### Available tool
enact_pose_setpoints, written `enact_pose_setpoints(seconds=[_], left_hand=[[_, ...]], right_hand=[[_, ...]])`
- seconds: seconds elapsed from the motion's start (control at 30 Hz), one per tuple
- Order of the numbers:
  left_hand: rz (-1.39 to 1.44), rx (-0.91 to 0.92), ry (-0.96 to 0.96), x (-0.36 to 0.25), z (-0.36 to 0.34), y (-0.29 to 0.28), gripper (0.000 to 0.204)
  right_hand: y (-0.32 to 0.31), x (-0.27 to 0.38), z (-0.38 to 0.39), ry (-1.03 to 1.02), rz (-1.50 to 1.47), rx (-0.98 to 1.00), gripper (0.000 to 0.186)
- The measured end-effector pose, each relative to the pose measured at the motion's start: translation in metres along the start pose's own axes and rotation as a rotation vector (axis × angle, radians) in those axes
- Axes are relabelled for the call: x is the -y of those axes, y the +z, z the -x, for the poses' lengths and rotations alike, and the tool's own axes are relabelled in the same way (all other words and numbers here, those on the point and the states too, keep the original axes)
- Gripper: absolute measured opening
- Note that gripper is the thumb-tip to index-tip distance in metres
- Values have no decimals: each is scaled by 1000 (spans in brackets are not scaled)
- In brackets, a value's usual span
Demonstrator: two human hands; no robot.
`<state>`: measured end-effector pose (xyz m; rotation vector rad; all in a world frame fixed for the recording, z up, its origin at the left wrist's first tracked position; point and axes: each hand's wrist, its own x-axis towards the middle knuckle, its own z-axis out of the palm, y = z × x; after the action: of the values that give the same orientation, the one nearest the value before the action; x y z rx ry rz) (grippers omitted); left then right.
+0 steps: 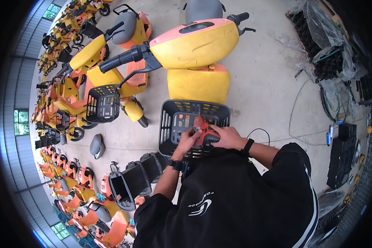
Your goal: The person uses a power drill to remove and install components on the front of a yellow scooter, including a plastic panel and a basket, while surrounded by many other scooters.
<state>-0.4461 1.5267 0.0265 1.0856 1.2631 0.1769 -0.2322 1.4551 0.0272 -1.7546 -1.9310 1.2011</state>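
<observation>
A red and black cordless drill (200,129) is held over the black plastic basket (164,124) at the front of a yellow and orange scooter (198,45). Its narrow front end points away from me, toward the basket's far wall. My left hand (188,142) is closed around the drill's near left side. From the right, my right hand (229,137) grips the dark end of the drill, thumb on top. Whether the drill's tip touches the basket or a screw is too small to tell.
Left of this scooter stands another yellow and orange one with its own black basket (103,103). Rows of similar scooters fill the left side. A grey seat (97,146) lies on the floor. Plastic-wrapped black parts (322,45), a cable and a black case (342,155) are at right.
</observation>
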Motion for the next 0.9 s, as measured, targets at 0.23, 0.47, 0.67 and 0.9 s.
enact_pose_setpoints(seconds=[0.23,0.47,0.67,0.9], left_hand=[[-29,-43,117,6,-2,-1,42],[-16,-59,116,14,-6,-4,41],[-29,-69,162,6,-8,-7,41],[-33,28,135,2,-3,-12,45]], right_hand=[[-3,3,0,8,-2,-35,74],[7,7,-2,60,39,-31,77],[10,8,-4,45,-14,-147,74],[10,8,-1,107,-18,-103,76]])
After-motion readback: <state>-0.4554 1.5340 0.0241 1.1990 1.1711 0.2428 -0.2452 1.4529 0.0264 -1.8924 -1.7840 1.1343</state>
